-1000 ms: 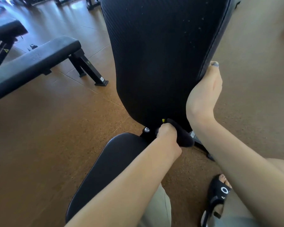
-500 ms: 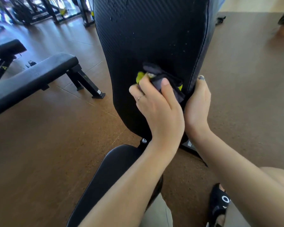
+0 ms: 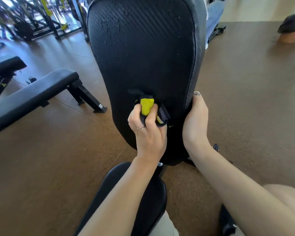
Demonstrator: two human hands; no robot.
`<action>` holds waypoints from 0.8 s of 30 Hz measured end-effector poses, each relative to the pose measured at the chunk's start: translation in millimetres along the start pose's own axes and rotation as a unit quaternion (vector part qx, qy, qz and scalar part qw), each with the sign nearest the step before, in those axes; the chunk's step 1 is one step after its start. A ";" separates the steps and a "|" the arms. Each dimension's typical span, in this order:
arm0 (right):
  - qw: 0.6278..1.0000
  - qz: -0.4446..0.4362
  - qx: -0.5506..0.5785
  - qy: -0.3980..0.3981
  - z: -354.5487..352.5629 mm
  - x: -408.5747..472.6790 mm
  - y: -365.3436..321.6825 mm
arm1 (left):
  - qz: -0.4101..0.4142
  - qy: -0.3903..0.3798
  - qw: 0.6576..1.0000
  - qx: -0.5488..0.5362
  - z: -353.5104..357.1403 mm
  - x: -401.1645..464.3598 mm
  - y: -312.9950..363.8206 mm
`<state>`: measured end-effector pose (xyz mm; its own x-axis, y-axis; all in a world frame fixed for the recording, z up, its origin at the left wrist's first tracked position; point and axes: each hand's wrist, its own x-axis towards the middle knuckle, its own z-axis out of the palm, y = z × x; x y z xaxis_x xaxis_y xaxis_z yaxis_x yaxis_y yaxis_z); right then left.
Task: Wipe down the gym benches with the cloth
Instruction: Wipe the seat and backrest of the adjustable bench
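Nearest, at 6 o'clock: black seat pad (image 3: 134,201). Above it, left hand (image 3: 147,132) clenched around a bunched black-and-yellow cloth (image 3: 147,108), pressing it on the lower part of the raised backrest (image 3: 143,57); right hand (image 3: 195,121) at 3 o'clock of the cloth, fingers wrapped over the backrest's right edge. Farther, at 9 o'clock: flat bench (image 3: 32,96) on the brown floor (image 3: 49,159).

2 hands (image 3: 148,133) (image 3: 195,123), 1 cloth (image 3: 147,107), 3 benches (image 3: 143,57) (image 3: 32,94) (image 3: 5,65), 1 ring (image 3: 140,128).
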<state>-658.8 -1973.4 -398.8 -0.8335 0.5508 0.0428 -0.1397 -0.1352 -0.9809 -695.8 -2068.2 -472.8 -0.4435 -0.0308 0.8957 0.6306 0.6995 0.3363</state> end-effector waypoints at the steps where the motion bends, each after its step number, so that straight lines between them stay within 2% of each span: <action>1: 1.000 0.011 0.000 -0.009 -0.5 0.2 -1.4 | -0.005 -0.008 1.000 0.002 -0.5 -2.1 0.9; 3: 0.999 0.032 0.021 -0.025 -2.3 1.9 -5.5 | 0.002 -0.011 1.000 0.001 -4.2 8.1 11.3; 5: 0.998 0.044 0.043 -0.028 -5.4 6.3 -8.1 | 0.049 -0.009 0.999 0.004 -8.5 31.6 27.4; 8: 0.999 0.038 0.017 -0.013 -7.2 10.5 -9.5 | 0.136 0.003 0.990 0.024 -12.6 82.4 57.6; 10: 0.999 0.053 0.003 -0.003 -7.2 14.7 -5.9 | 0.162 0.018 0.986 0.040 -9.9 104.2 71.2; 13: 0.999 0.039 -0.001 0.000 -8.6 18.6 -2.8 | 0.145 0.014 0.989 0.013 -5.2 96.5 72.3; 17: 1.000 0.000 -0.026 -0.013 -11.9 19.5 2.5 | 0.122 -0.030 0.992 -0.001 -5.9 47.3 56.4; 21: 0.995 0.061 0.065 -0.037 -17.7 18.4 -7.0 | 0.102 -0.030 0.994 0.012 -4.6 39.6 58.1; 24: 0.995 0.031 0.058 -0.069 -20.9 12.5 -17.6 | 0.111 -0.029 0.993 0.035 -6.2 61.2 72.7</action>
<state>-655.6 -1946.9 -384.9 -0.9069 0.4210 0.0162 -0.1396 -0.2641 -0.9543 -673.1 -2023.6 -391.7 -0.3347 0.1696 0.9269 0.6719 0.7327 0.1085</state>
